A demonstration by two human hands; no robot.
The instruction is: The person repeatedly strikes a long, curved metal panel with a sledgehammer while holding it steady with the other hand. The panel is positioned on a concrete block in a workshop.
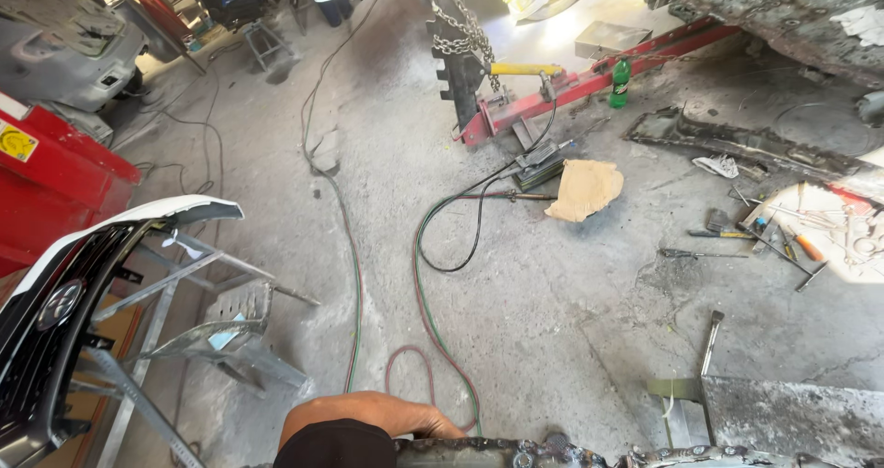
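Resting your left hand [419,420] on the rusty metal part [516,452] at the bottom edge.

Fingers lie over its top rim; can't tell if they're clamped, most of the hand is hidden. Right hand not visible. Red-green hoses [419,339] run on the floor just beyond your hand; grey stand [198,325] and white bumper [55,284] to your left, hand tools [764,238] far right.

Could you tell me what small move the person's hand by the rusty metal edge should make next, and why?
Probably shift the left hand for a firmer grip on the rusty metal edge: only part of the hand shows, resting at its end, with the red and green hoses lying just beyond.
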